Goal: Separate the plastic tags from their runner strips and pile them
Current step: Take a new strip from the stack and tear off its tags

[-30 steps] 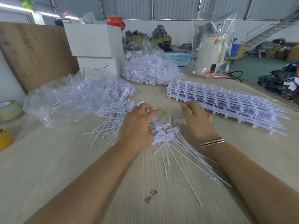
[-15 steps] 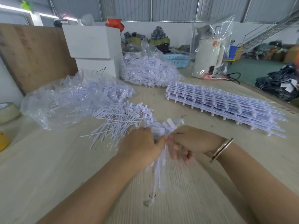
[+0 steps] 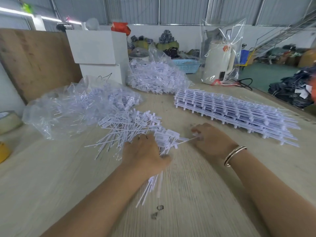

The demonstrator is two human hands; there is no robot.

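while our left hand (image 3: 145,154) grips a bundle of loose tags (image 3: 164,139) mid-bench, our right hand (image 3: 210,139) pinches one strip at three o'clock. we judge piling is underway; next, the bundle wants laying on the pile (image 3: 126,127) at ten o'clock.

White tag bundle (image 3: 164,139) gripped upright, loose tag pile (image 3: 126,129) beside, stacked runner strips (image 3: 236,113) right
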